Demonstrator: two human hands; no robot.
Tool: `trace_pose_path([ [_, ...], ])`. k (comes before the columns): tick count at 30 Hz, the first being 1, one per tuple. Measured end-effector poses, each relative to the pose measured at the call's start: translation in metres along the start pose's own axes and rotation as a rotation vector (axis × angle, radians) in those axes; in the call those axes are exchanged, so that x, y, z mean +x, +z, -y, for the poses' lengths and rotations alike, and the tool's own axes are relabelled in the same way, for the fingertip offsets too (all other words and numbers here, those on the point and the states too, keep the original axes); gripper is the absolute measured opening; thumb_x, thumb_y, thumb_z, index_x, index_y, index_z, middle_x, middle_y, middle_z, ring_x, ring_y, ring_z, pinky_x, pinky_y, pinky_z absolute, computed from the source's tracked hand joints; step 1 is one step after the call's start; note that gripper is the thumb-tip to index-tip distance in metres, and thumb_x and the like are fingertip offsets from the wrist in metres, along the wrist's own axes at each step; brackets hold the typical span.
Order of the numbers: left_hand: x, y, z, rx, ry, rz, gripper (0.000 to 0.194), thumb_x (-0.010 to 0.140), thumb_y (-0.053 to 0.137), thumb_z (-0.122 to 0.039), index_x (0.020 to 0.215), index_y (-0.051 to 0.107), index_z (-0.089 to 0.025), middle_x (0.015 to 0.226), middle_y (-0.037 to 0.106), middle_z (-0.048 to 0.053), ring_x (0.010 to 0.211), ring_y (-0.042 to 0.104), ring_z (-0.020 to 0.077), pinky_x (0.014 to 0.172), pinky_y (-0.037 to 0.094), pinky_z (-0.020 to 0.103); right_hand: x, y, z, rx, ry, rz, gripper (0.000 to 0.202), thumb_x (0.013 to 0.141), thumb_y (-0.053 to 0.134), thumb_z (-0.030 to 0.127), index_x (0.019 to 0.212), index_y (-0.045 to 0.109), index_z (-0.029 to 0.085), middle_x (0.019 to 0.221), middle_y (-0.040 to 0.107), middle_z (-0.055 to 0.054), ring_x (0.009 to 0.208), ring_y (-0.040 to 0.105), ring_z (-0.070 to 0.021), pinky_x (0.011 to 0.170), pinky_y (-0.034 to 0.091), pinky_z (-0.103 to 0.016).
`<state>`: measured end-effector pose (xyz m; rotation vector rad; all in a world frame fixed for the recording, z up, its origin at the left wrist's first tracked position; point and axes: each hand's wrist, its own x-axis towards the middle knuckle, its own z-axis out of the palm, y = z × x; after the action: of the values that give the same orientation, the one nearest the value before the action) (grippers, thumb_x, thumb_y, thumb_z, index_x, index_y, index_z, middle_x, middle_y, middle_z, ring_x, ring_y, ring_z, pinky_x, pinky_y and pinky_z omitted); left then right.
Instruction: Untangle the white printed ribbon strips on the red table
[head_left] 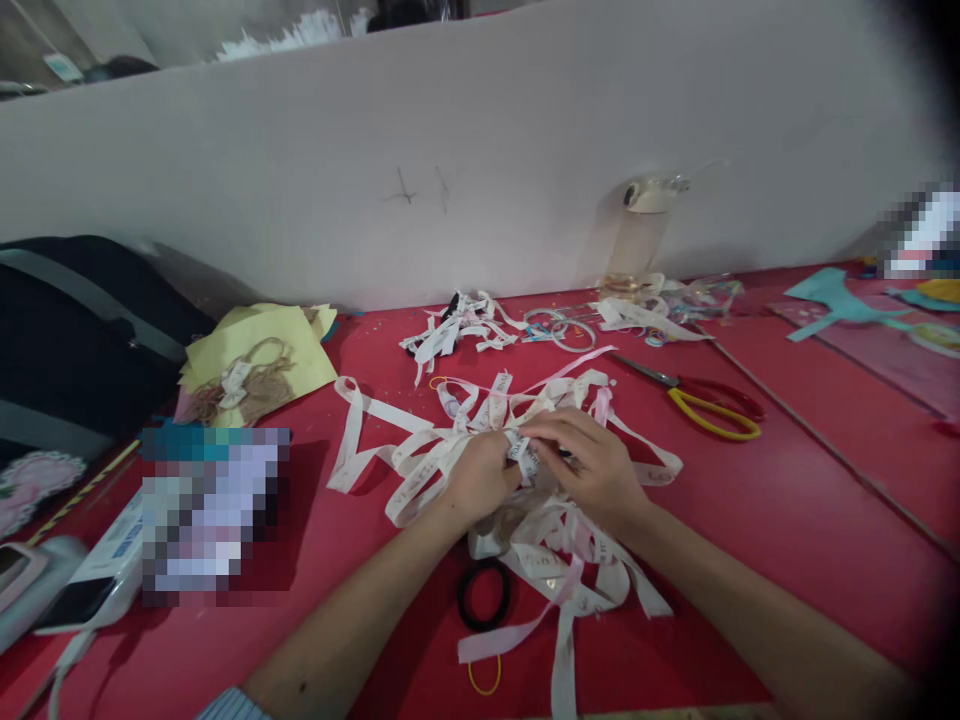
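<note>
In the middle of the red table lies a loose heap of white printed ribbon (420, 475), with strands of pink ribbon (517, 638) among it. My left hand (484, 470) is closed over the heap, gripping a piece of the printed ribbon (523, 455). From the right, my right hand (589, 462) pinches at that same piece, thumb and fingers drawn together. What lies beneath my palms is partly hidden. A black hair tie (461, 598) rests just below the heap, and a yellow rubber band (484, 690) lies near it.
Scissors (709, 400) with red and yellow handles lie to the right. Behind are a smaller ribbon pile (469, 325) and a clear bottle (637, 235) against the grey partition (315, 170). Yellow paper (300, 355) with twine, a dark bag (90, 320) and a white device (101, 570) occupy the left.
</note>
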<state>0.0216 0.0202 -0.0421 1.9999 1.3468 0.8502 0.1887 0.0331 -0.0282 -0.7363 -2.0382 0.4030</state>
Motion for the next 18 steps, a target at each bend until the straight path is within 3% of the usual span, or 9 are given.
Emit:
trace_pose_path([
  [5,0.0009,-0.0002,0.0003,-0.087,0.013,0.014,0.018,0.078,0.052,-0.018,0.087,0.067,-0.015,0.071,0.065,0.001,0.068,0.058,0.0162,0.066,0.045,0.025,-0.0004,-0.0009,-0.0008,0.021,-0.003,-0.006,0.021,0.088,0.056,0.013,0.104,0.064,0.024,0.097,0.064,-0.004,0.095,0.06,-0.0178,0.084,0.049,-0.035],
  [18,0.0022,-0.0025,-0.0053,-0.049,-0.034,0.025,0.019,0.078,0.051,-0.016,0.087,0.067,-0.016,0.079,0.069,0.003,0.077,0.061,0.0185,0.073,0.048,0.027,0.0004,0.0021,0.0006,0.066,0.039,-0.017,0.02,0.089,0.054,0.013,0.103,0.065,0.021,0.096,0.064,-0.005,0.094,0.06,-0.0173,0.085,0.049,-0.033],
])
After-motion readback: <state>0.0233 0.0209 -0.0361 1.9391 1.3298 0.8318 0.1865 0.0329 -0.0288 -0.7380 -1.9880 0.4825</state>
